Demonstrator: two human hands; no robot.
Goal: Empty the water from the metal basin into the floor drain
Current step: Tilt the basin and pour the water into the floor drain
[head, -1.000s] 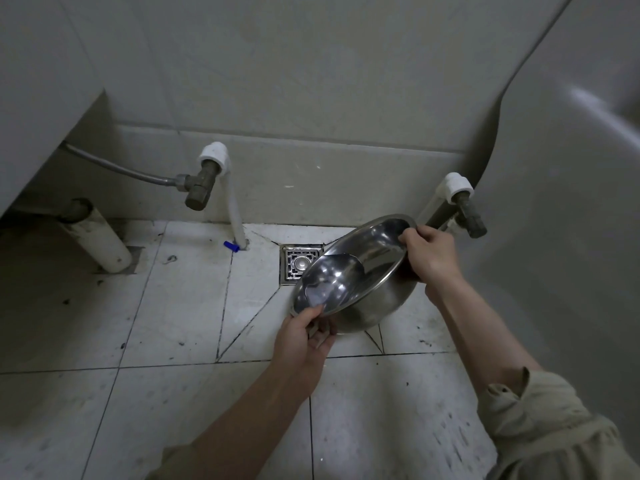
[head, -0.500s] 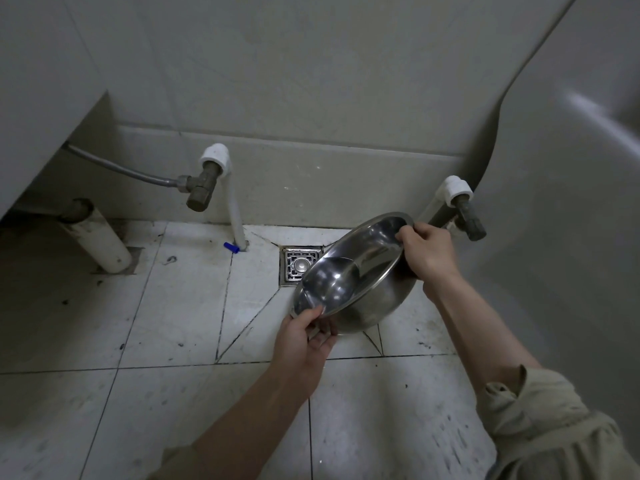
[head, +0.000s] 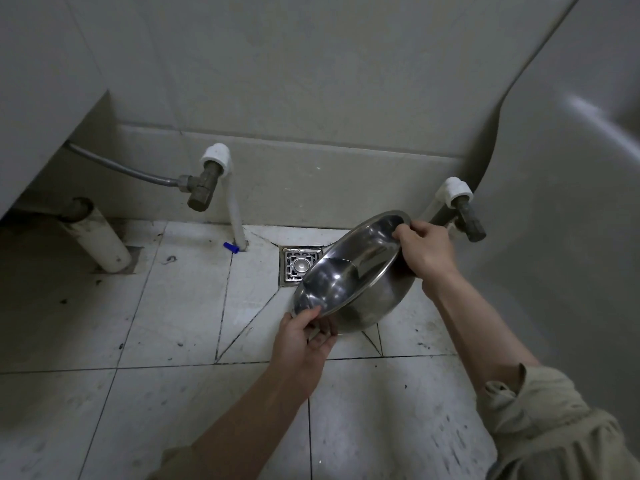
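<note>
Wall point(head: 311, 81): pale tiles across the top of the view, meeting the floor along a low ledge.
Floor point(head: 173, 306): whitish tiles, scuffed with dark marks, dark grout lines; some tiles cut on a slant toward the drain.
Fixture, right point(head: 571, 237): big curved pale body filling the right edge.
Fixture, left point(head: 31, 116): pale underside overhanging the top-left corner.
Metal basin point(head: 349, 275): held off the floor, tipped steeply, open side facing left and toward the camera; lower rim at the left, upper rim at the right. Its lower-left edge overlaps the right side of the drain in this view. Shiny inside; whether water is left in it I cannot tell.
Right hand point(head: 427, 249): clamped on the basin's upper rim, thumb over the edge, fingers behind. Forearm bare, khaki sleeve point(head: 540, 427) rolled up.
Left hand point(head: 303, 337): gripping the lower rim, thumb on the inside edge, fingers curled beneath.
Drain pipe point(head: 98, 240): white, slanting into the floor at the left.
Left valve point(head: 204, 188): on a white riser, grey hose running off left.
Right valve point(head: 465, 216): just behind the right hand.
Floor drain point(head: 298, 266): square metal grate at the wall's foot.
Blue bit point(head: 231, 247): small, beside the riser's base.
</note>
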